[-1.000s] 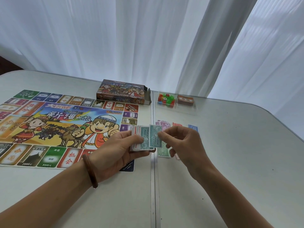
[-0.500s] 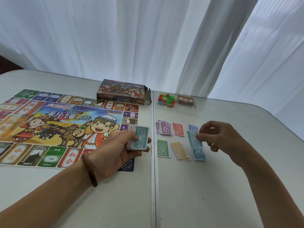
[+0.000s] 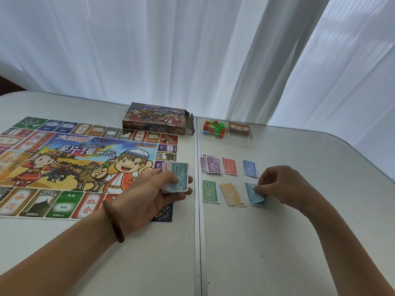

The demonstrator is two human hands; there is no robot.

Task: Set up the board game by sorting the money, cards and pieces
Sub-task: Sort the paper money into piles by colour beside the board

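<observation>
The unsorted stack of paper play-money notes (image 3: 175, 178) sits in the left hand (image 3: 149, 189), fingers curled under it and thumb laid across the top teal 1000 note. It is held just over the near right corner of the colourful printed game board (image 3: 74, 163), face up, probably so each value can be read before it is dealt off.

To its right, six sorted piles lie in two rows on the pale tabletop (image 3: 277, 242), set apart from one another so the colours stay separate. The far row holds a fanned purple pile (image 3: 210, 164), a red pile (image 3: 230, 166) and a blue pile (image 3: 250, 168). The near row holds a green 500 note (image 3: 210, 191), an orange pile (image 3: 232, 194) and a teal pile (image 3: 255, 195). The right hand (image 3: 280, 184) is bunched at the teal pile's right edge, thumb and fingertips pinching the top teal note, apparently laying it down on its matching colour.

Farther off, an open cardboard game box (image 3: 158, 119) stands at the board's far edge. Beside it a clear plastic tray (image 3: 226, 138) holds small coloured plastic pieces (image 3: 213, 127) and a brown card deck (image 3: 239, 128), both seemingly not yet sorted.
</observation>
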